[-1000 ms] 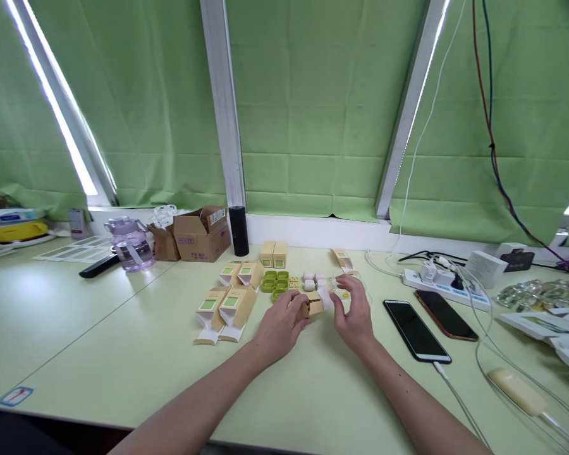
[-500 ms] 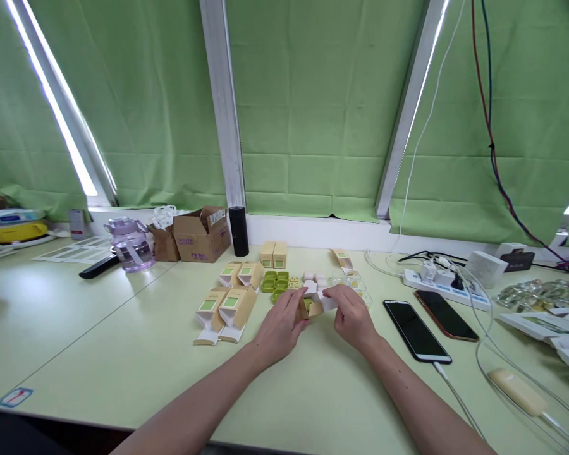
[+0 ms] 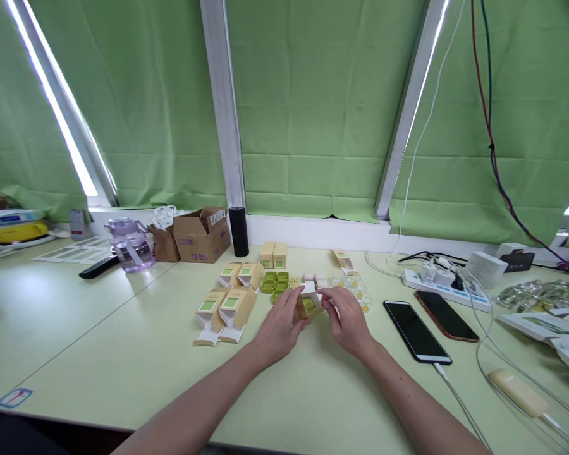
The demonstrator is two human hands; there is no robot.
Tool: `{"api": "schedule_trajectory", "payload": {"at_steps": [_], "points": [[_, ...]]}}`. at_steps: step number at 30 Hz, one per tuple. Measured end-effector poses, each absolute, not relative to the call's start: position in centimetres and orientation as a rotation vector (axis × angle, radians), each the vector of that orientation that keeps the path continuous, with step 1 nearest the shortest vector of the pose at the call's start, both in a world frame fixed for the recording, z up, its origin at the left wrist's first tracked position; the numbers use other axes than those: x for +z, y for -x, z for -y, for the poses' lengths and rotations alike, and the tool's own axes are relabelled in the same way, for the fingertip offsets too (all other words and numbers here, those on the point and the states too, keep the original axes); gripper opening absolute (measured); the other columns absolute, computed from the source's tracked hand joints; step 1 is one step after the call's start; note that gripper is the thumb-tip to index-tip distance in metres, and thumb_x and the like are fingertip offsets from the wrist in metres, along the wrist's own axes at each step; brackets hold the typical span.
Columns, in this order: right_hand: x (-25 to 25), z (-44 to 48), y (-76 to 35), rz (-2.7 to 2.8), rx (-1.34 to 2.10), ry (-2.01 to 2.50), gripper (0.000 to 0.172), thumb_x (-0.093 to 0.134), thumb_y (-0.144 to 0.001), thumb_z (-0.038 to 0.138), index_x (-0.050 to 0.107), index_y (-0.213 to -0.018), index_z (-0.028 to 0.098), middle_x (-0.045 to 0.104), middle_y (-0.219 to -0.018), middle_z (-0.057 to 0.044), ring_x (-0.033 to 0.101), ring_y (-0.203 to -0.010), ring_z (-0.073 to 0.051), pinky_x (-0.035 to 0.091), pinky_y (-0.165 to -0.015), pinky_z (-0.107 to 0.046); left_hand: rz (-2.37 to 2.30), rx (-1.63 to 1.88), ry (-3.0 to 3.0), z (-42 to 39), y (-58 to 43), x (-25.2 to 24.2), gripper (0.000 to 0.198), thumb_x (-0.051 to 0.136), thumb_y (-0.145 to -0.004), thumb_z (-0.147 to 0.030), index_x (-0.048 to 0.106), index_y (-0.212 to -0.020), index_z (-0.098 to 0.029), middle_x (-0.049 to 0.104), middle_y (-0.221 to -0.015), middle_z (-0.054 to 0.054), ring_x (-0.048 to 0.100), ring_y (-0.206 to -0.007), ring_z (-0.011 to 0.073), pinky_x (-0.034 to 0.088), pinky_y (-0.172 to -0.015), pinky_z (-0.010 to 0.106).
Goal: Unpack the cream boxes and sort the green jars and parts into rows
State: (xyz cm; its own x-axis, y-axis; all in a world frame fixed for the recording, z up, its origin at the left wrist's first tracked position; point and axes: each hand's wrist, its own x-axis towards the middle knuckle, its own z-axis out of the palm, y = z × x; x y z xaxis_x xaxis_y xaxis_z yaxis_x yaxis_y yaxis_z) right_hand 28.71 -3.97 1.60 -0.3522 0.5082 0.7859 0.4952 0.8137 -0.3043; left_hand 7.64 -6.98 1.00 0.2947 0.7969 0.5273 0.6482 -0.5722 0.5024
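Observation:
A small beige carton [image 3: 315, 311] with a white inner flap raised is tilted so its mouth faces me, something green showing inside. My left hand [image 3: 279, 327] wraps around its left side. At the right edge of the mouth, the thumb and fingers of my right hand [image 3: 349, 321] pinch the carton. Just beyond lie green square cups [image 3: 269, 284], tiny yellow pieces [image 3: 293, 284], pale pinkish pieces [image 3: 315, 278] and clear domed cups [image 3: 359, 292]. Several open beige cartons [image 3: 237, 305] with green labels lie to the left.
Two closed cartons [image 3: 273, 256] stand at the back, and another open carton [image 3: 342, 260] lies farther right. A phone [image 3: 417, 331] on a cable, a second phone [image 3: 446, 315] and a power strip [image 3: 448, 288] occupy the right. Cardboard box [image 3: 201, 235] and purple bottle [image 3: 130, 245] stand left.
My right hand has shifted slightly left, and the white flap it touched no longer sticks out to the right. At the far left edge, another person's hand has mostly left view.

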Motion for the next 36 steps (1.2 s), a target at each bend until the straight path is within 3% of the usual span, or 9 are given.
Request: {"api": "schedule_trajectory", "payload": {"at_steps": [8,15,26,32,36], "points": [[2.0,4.5,-28.7,2.098,0.047,0.697,0.033,0.046,-0.093,0.009,0.056,-0.122,0.023,0.063,-0.089,-0.005,0.057,-0.088,-0.026,0.048,-0.084,-0.044,-1.320,1.174,-2.333,6.6,-7.4,0.5,0.070,0.062,-0.091,-0.015,0.035,-0.154,-0.026,0.055,-0.140,0.014,0.053,-0.133,0.0305,0.047,-0.111,0.053],[2.4,4.7,-29.1,2.182,0.004,0.714,0.039,0.056,-0.084,0.010,0.056,-0.121,0.024,0.065,-0.101,-0.008,0.058,-0.098,-0.029,0.049,-0.088,-0.048,-1.331,1.177,-2.256,6.5,-7.4,0.5,0.069,0.064,-0.090,-0.016,0.037,-0.153,-0.025,0.053,-0.143,0.015,0.050,-0.137,0.0313,0.049,-0.110,0.054],[2.3,4.3,-29.2,2.208,-0.126,0.701,0.041,0.061,-0.085,0.014,0.058,-0.125,0.024,0.067,-0.115,-0.011,0.058,-0.110,-0.033,0.049,-0.096,-0.055,-1.294,1.236,-2.142,6.2,-7.5,0.2,0.068,0.066,-0.085,-0.011,0.044,-0.148,-0.026,0.054,-0.143,0.013,0.053,-0.135,0.0296,0.049,-0.110,0.053],[1.9,4.3,-29.1,2.078,-0.170,0.624,0.028,0.056,-0.090,0.013,0.063,-0.115,0.024,0.068,-0.103,-0.010,0.061,-0.100,-0.029,0.052,-0.087,-0.048,-1.296,1.247,-2.193,6.3,-7.4,0.4,0.066,0.067,-0.087,-0.015,0.045,-0.147,-0.027,0.055,-0.143,0.013,0.054,-0.134,0.0301,0.050,-0.110,0.054],[1.4,3.9,-28.8,2.089,-0.207,0.651,0.031,0.046,-0.094,0.008,0.066,-0.112,0.024,0.068,-0.099,-0.010,0.062,-0.091,-0.027,0.052,-0.076,-0.041,-1.345,1.254,-2.291,6.6,-7.4,0.6,0.070,0.066,-0.087,-0.014,0.041,-0.150,-0.030,0.056,-0.142,0.011,0.053,-0.135,0.0301,0.048,-0.112,0.055]]}}
